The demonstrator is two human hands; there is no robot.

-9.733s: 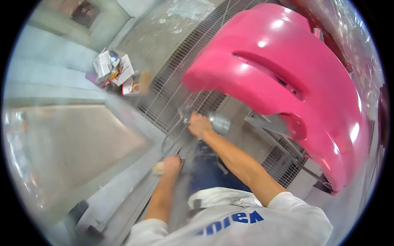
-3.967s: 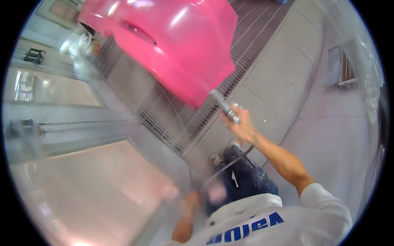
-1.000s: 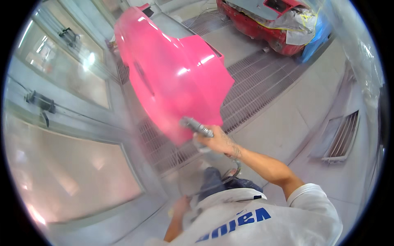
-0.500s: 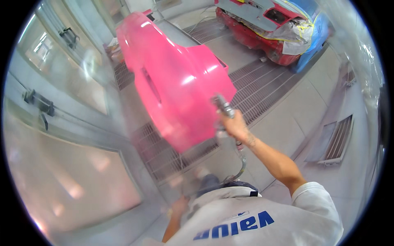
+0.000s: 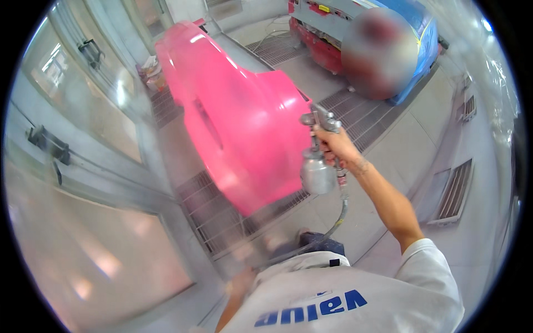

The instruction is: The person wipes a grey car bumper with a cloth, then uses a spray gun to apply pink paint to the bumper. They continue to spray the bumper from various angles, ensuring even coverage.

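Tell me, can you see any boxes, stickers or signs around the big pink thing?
Paper-wrapped bundles or boxes: on the floor behind the pink car panel, whitish and tan, blurry.
Yellow sticker: on the grey part of the red car body, small rectangle.
Shirt print: blue letters on white, at the bottom edge.

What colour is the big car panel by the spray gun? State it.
Bright glossy pink car panel, clearest in the head view.

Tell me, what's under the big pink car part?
Under the pink car part lies a metal floor grate, with grey floor around it. The part hides whatever holds it up. Beside it, the right hand grips a spray gun.
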